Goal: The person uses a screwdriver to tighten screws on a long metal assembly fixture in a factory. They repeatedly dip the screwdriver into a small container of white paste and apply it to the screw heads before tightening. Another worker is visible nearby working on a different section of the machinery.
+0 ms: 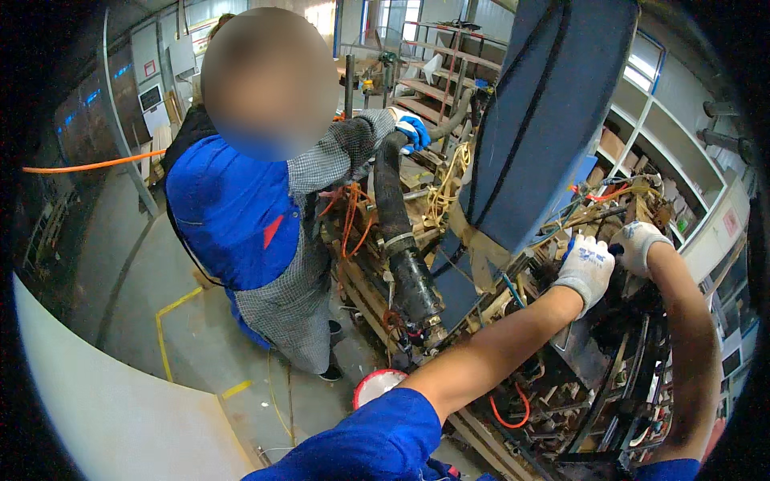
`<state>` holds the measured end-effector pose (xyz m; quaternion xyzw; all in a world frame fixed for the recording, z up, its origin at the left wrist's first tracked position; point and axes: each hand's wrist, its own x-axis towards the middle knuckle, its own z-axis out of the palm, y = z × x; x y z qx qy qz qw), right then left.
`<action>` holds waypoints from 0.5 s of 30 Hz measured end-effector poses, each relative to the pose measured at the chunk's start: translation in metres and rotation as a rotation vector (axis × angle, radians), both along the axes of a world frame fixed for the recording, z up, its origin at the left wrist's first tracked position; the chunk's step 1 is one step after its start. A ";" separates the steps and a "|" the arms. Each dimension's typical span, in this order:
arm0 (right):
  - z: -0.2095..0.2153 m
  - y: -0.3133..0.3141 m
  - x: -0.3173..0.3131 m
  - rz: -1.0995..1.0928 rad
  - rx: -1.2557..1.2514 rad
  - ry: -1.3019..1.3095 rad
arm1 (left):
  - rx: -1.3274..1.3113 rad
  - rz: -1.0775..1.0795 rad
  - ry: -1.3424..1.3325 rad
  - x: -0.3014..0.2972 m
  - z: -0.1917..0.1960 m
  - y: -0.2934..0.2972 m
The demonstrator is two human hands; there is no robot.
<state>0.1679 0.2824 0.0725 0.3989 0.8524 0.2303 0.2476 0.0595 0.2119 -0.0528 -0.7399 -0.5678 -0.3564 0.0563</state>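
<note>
White work gloves with blue print cover both my hands, which are close together over the machinery at the right. My left hand point(588, 271) is closed, knuckles up, its fingertips hidden. Beside it my right hand point(639, 244) curls downward, also closed. A small dark piece shows between them, but I cannot make out what either hand grips. Behind the gloves runs a bundle of wires and thin hoses point(603, 194). Below them are dark metal rails point(613, 393) and a dark plate point(579, 353). A large blue panel point(533, 120) stands to their left.
Across the machine, a co-worker point(241, 216) rests a blue-and-white gloved hand point(412, 132) at a thick black hose point(393, 188). That hose joins a black cylinder point(415, 280). A red-rimmed white bucket point(377, 387) stands below. Shelves point(666, 136) line the right wall.
</note>
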 end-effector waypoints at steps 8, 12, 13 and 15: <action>0.004 0.002 0.009 -0.076 0.086 -0.018 | -0.489 -0.281 -1.046 -0.018 0.000 -0.005; 0.006 -0.003 0.005 -0.062 0.060 -0.047 | -0.337 -0.209 -0.935 -0.005 0.001 -0.010; 0.006 -0.002 0.005 -0.074 0.045 -0.062 | -0.195 -0.111 -0.718 0.000 0.003 -0.013; 0.004 0.003 0.007 -0.106 0.013 -0.090 | -0.153 -0.069 -0.170 0.002 0.020 -0.017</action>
